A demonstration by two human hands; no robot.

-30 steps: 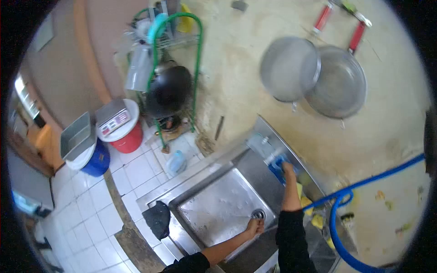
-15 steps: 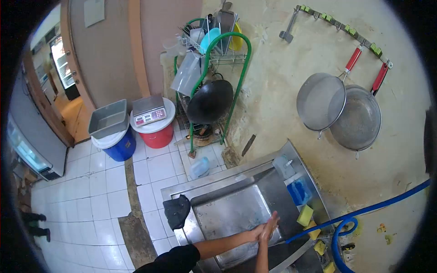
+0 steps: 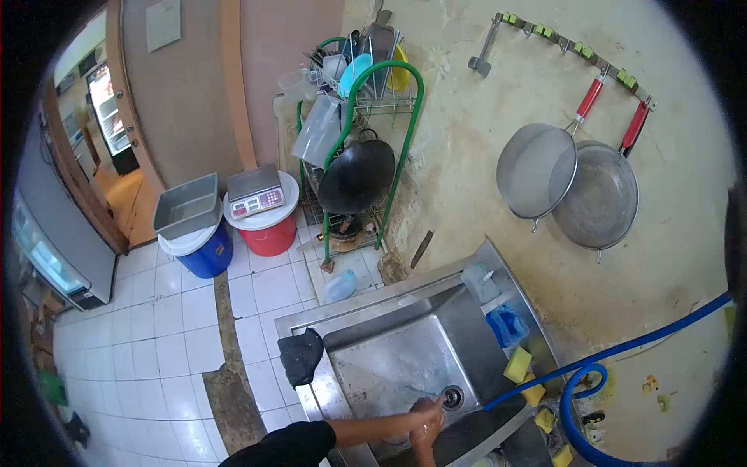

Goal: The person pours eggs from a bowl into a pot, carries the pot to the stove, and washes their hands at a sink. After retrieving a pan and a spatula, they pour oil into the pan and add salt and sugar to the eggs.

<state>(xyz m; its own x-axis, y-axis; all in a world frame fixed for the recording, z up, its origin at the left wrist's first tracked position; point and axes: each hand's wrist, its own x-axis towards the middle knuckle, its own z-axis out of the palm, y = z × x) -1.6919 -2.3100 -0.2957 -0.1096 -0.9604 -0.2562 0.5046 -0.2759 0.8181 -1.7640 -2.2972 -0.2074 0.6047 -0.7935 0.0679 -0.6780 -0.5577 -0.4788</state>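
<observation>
Over the steel sink basin [image 3: 389, 362], my left hand [image 3: 422, 414] and my right hand [image 3: 429, 433] are pressed together. The left arm, in a black sleeve, comes in from the lower left; the right forearm rises from the bottom edge. My left fingers seem wrapped round the right hand, whose own fingers are mostly hidden and blurred. Both hands look wet. Just beyond them is the round drain [image 3: 453, 398]. The end of a blue hose [image 3: 537, 387] lies over the sink's rim, to the right of the hands.
Yellow sponges [image 3: 517, 364], a blue block-like item [image 3: 507, 325] and a translucent jug [image 3: 479, 283] line the sink's back ledge. A black cloth [image 3: 300, 356] hangs over the left rim. Two strainers [image 3: 537, 171] hang on the wall. A green rack [image 3: 412, 140] holds a wok [image 3: 358, 176].
Both hands have moved left and down, uncovering the drain. The right hand's fingers, stretched upward before, are now folded in against the left hand. The view has shifted slightly.
</observation>
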